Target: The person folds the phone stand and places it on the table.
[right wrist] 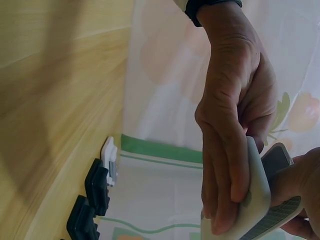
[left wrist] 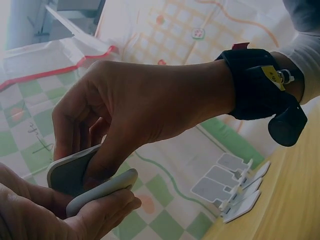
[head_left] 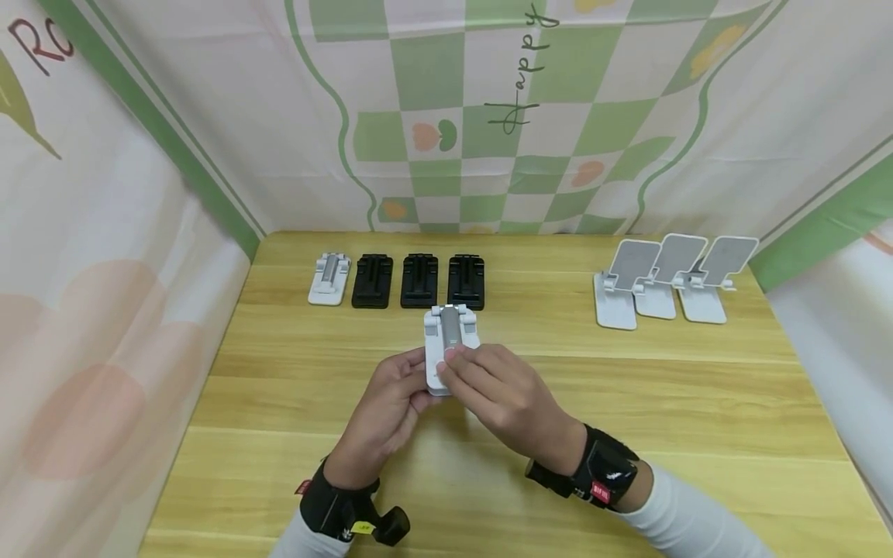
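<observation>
A white folding phone stand, with a grey strip down its middle, is held over the table. My left hand grips it from its left side and underneath, fingers flat along the outer face of one panel in the right wrist view. My right hand pinches its near end. In the left wrist view, the right hand has its thumb between the stand's two panels, which are spread apart. The left hand supports the lower panel there.
At the back left lie a folded white stand and several folded black stands, one of them nearest. Three unfolded white stands, one in front, stand at the back right. A printed cloth hangs behind the wooden table.
</observation>
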`<state>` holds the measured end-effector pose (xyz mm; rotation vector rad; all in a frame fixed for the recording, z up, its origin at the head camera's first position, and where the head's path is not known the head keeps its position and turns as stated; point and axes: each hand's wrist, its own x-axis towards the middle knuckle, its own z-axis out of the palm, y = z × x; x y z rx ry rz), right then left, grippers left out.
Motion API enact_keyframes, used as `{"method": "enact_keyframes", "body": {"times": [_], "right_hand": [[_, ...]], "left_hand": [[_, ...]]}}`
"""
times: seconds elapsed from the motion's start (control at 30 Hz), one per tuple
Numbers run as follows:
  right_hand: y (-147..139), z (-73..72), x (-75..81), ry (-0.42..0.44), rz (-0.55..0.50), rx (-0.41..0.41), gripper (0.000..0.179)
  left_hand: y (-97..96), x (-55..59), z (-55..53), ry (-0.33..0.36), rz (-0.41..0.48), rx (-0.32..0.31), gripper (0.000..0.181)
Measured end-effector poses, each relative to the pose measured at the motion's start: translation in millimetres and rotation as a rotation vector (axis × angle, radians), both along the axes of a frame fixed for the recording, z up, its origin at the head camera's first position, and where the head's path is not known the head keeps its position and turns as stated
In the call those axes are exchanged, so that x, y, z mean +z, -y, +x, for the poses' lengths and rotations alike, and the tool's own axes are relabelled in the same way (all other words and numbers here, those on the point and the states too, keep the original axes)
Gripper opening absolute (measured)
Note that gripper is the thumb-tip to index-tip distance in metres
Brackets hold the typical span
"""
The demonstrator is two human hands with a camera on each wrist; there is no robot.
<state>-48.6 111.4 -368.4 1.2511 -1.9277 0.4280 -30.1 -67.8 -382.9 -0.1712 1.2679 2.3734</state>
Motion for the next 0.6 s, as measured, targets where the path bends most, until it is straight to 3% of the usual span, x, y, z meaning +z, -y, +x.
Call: {"method": "enact_keyframes", "body": {"times": [0.2, 0.33, 0.4, 0.5, 0.6], "right_hand": [[-1.9, 0.8, -4.1, 0.011, 0.019, -0.016, 0.019], [-3.2, 1.7, -3.6, 0.098, 0.008, -0.01, 0.017], [-5.1, 2.1, -2.1, 0.221, -0.013, 0.015, 0.019], [-10.1, 2.4, 0.8, 0.46, -0.074, 0.05, 0.038], [-17.2, 2.4, 3.3, 0.752, -0.157, 0.007, 0.056]], "left_hand": [[-0.6, -3.3, -0.7, -0.002, 0.007, -0.003, 0.045], [-1.2, -5.2, -1.0, -0.026, 0.011, -0.008, 0.047], [-1.6, -5.5, -1.0, -0.043, 0.017, -0.01, 0.048], [-2.2, -4.8, -1.1, -0.046, 0.028, 0.002, 0.048], [-2.8, -3.6, -1.4, -0.039, 0.031, 0.019, 0.048]]}}
